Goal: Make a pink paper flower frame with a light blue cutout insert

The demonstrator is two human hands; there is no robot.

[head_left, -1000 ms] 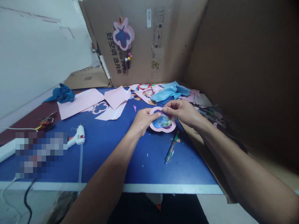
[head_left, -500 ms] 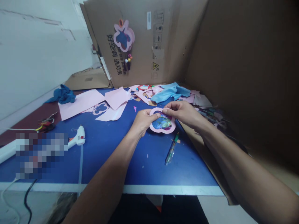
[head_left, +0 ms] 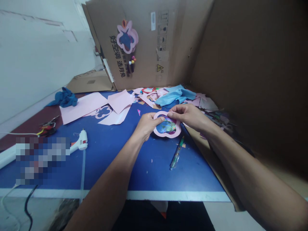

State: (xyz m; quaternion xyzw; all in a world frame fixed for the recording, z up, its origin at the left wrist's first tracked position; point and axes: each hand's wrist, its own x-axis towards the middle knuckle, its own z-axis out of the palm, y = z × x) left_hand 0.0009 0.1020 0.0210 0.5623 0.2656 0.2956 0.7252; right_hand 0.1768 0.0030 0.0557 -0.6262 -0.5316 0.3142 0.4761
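Observation:
Between my two hands is a pink scalloped paper frame with a shiny blue, green and purple patterned sheet in its middle. My left hand grips the frame's left side, its thumb lying over the front. On the upper right edge, my right hand pinches the frame between thumb and fingers. The fingers behind the paper are hidden. A clear pen with a green tip lies on the blue table just below the frame.
At the left lies a white glue gun with a glue stick in it. Pink paper sheets, a light-blue cloth and scraps spread along the back. A cardboard wall carries a pink flower-shaped ornament. Pliers rest far left.
The pink frame stays in both hands at nearly the same place. My right hand has shifted very slightly, and the sheen on the patterned sheet looks a little different.

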